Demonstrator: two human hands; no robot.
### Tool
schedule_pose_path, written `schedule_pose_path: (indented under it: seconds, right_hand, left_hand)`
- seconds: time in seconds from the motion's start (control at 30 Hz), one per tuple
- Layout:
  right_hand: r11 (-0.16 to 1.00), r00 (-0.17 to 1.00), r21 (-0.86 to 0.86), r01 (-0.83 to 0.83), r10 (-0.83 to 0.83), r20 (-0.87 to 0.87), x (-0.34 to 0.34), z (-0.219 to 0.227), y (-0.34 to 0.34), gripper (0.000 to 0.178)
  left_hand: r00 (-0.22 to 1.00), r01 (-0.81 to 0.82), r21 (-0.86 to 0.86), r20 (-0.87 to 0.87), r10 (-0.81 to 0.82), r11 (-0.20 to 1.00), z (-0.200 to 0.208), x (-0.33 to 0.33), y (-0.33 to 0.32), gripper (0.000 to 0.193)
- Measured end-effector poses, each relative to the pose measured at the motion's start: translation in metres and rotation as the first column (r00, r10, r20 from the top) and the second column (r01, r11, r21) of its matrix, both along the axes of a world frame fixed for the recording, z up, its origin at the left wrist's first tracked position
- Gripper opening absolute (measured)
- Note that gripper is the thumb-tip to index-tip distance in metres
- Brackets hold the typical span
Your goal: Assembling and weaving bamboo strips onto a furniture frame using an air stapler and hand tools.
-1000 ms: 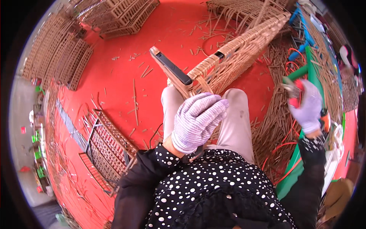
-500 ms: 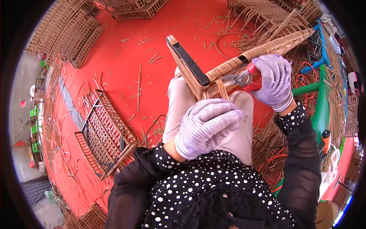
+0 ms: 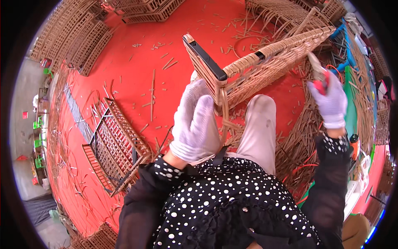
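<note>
My left hand [image 3: 190, 120], in a pale purple knit glove, is open, its fingers stretched upward and its thumb apart, beside the near corner of a half-woven wicker frame [image 3: 273, 62]. Whether it touches the wicker I cannot tell. Brown strips wrap the frame, with black bar showing at the corner and along the top. From that corner a loose strip [image 3: 224, 112] hangs between my knees. My right hand [image 3: 330, 101], gloved alike and blurred by motion, is closed around red-handled pruning shears [image 3: 319, 83], right of the frame, blades pointing up.
A partly woven panel [image 3: 118, 145] lies on the red floor at left. Finished wicker pieces [image 3: 70, 37] stand at the far left. Cut strips are heaped [image 3: 298, 141] by my right knee, near a green support [image 3: 350, 95] and an orange cord [image 3: 304, 167].
My right hand has carried the pruning shears away from the frame's corner, to the right and down. My left hand has moved left and up, its fingers straightened. The frame has shifted slightly.
</note>
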State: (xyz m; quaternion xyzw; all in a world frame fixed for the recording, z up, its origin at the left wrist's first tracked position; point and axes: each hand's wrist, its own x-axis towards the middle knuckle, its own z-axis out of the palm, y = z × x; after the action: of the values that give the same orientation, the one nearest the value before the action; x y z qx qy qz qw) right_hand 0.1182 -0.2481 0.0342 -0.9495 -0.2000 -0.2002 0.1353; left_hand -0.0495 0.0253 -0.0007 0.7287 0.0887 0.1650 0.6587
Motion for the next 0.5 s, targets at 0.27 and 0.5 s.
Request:
schedule_pose_path:
  seconds: [0.27, 0.5]
  right_hand:
    - [0.302, 0.294, -0.675, 0.673, -0.947, -0.131, -0.135, -0.028, -0.267, 0.088]
    - [0.993, 0.990, 0.060, -0.101, 0.106, -0.088, -0.092, -0.002, -0.032, 0.055]
  left_hand:
    - [0.723, 0.552, -0.369, -0.234, -0.650, 0.748, 0.049, -0.022, 0.001, 0.028]
    - [0.779, 0.605, -0.129, -0.110, -0.618, 0.786, 0.094, 0.001, -0.009, 0.030]
